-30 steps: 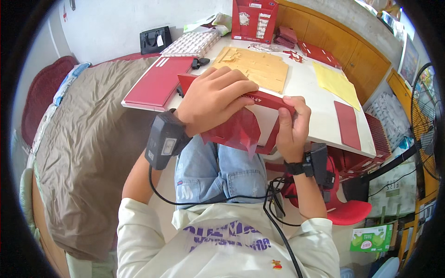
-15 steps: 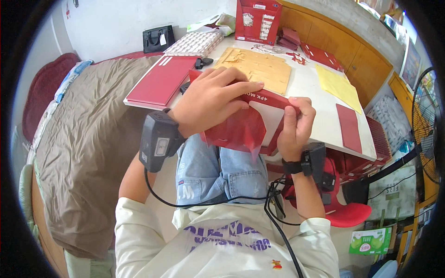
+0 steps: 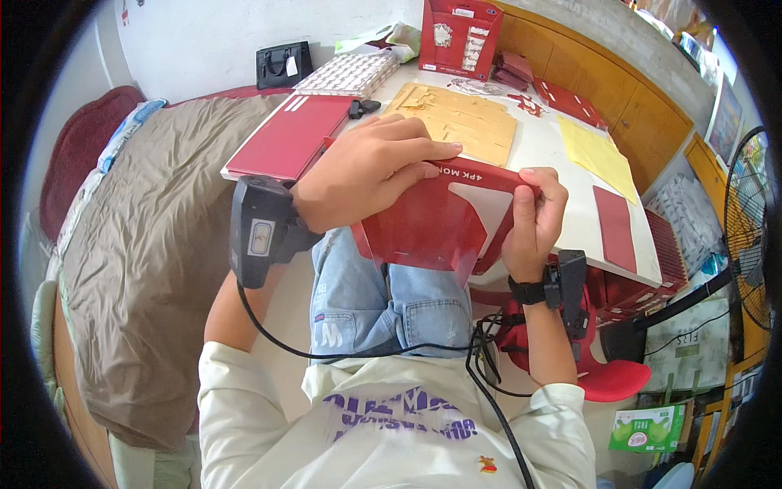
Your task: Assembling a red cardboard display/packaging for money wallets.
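A red printed cardboard box (image 3: 423,232), with a white inner area showing at its right end, is up in front of me over the table's near edge. My left hand (image 3: 371,171) lies over its upper left edge, thumb and fingers pressed on the top fold. At the right end my right hand (image 3: 533,216) pinches the corner, thumb on the near side and fingers over the top. Both hands are closed on the box. Part of its left side is hidden behind my left hand.
On the white table (image 3: 538,179) are tan cardboard sheets (image 3: 456,122), a flat red sheet (image 3: 297,134), yellow paper (image 3: 595,159) and a red panel (image 3: 612,228). An upright red display box (image 3: 461,37) stands at the back. A bed (image 3: 147,244) is left, a fan (image 3: 745,228) right.
Both hands and the box have shifted a little to the right and the right hand slightly lower. The red front panel now looks broader and flatter. My grip stays the same.
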The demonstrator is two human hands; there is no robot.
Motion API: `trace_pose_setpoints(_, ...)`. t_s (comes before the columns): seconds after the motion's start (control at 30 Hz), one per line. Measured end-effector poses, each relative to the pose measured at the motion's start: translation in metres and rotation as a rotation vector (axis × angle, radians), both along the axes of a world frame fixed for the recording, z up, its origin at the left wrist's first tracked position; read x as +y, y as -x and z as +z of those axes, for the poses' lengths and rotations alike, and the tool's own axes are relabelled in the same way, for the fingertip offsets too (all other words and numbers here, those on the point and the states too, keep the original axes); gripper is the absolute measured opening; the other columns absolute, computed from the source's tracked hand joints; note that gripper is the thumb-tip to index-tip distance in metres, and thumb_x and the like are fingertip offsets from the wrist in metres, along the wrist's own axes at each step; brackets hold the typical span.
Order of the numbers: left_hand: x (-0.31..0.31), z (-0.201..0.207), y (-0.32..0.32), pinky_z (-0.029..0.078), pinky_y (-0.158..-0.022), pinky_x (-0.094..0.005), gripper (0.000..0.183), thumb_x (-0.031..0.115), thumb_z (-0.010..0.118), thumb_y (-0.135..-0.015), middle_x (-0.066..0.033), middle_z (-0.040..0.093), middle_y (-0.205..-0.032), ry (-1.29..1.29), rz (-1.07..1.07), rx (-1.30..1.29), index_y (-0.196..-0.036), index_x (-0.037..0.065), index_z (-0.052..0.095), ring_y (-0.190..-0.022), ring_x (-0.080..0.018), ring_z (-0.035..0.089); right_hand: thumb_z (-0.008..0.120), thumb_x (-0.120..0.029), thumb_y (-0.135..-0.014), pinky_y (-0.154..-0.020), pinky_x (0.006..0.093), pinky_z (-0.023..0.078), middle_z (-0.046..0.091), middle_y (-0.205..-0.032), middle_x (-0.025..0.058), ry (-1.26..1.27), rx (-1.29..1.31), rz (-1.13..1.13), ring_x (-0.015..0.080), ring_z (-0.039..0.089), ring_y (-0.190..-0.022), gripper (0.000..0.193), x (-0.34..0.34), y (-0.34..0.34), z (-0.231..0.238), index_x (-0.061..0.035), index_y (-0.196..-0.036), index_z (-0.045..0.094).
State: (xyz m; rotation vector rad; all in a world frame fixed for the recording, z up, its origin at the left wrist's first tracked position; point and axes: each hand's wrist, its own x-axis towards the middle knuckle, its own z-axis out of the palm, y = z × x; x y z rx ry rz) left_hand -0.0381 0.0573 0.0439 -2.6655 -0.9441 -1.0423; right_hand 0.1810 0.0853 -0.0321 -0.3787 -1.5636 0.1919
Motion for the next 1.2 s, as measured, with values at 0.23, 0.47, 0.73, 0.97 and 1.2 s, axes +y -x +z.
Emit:
trace_pose_setpoints(0.23,-0.017,0.004,0.025,0.048,-0.076,-0.0346,0.036,0.011,0.066,-0.08,-0.0117,0.064,-0.098,-0.087,0.18,0.095,-0.116,0.007,0.06,-0.086,-0.0283,0.06,0.049,-0.008,-0.093,-0.093,0.0303,0.036,0.053,-0.106,0.0087,0.133,0.13,0.004,0.0168,0.049,-0.098,0.015,0.006,-0.034,0.005,-0.0014,-0.106,0.051)
trace_pose_setpoints(0.47,-0.03,-0.005,0.018,0.05,-0.079,-0.0299,0.046,0.006,0.075,-0.074,-0.0114,0.064,-0.102,-0.073,-0.024,-0.193,-0.115,0.003,0.056,-0.091,-0.0214,0.063,0.046,-0.016,-0.095,-0.092,0.0294,0.037,0.054,-0.106,0.0067,0.236,0.214,0.058,0.0146,0.05,-0.099,0.019,0.018,-0.053,0.004,-0.0029,-0.108,0.052)
trace_pose_setpoints(0.73,-0.049,-0.01,-0.033,0.049,-0.064,-0.0309,0.042,0.021,0.081,-0.07,-0.0107,0.059,-0.086,0.021,-0.384,-0.439,-0.099,0.002,0.057,-0.072,-0.0226,0.06,0.042,-0.023,-0.098,-0.079,0.0259,0.042,0.055,-0.101,0.0064,0.42,0.303,0.414,0.0121,0.051,-0.088,0.023,0.032,-0.049,0.0,-0.0052,-0.11,0.049)
trace_pose_setpoints(0.97,-0.049,-0.015,-0.05,0.048,-0.065,-0.0285,0.048,0.022,0.084,-0.066,-0.0124,0.062,-0.091,-0.111,-0.372,-0.437,-0.1,0.004,0.056,-0.077,-0.0218,0.061,0.04,-0.023,-0.098,-0.081,0.026,0.04,0.053,-0.098,0.0069,0.455,0.316,0.516,0.0129,0.049,-0.089,0.02,0.039,-0.057,-0.014,-0.0062,-0.108,0.047)
trace_pose_setpoints(1.2,-0.056,-0.014,-0.046,0.047,-0.064,-0.0297,0.035,0.006,0.078,-0.07,-0.0134,0.061,-0.089,-0.193,-0.26,-0.362,-0.097,0.002,0.057,-0.074,-0.0208,0.059,0.041,-0.021,-0.098,-0.079,0.0267,0.042,0.051,-0.098,0.0072,0.467,0.307,0.534,0.0134,0.049,-0.088,0.02,0.033,-0.057,-0.012,-0.0054,-0.109,0.046)
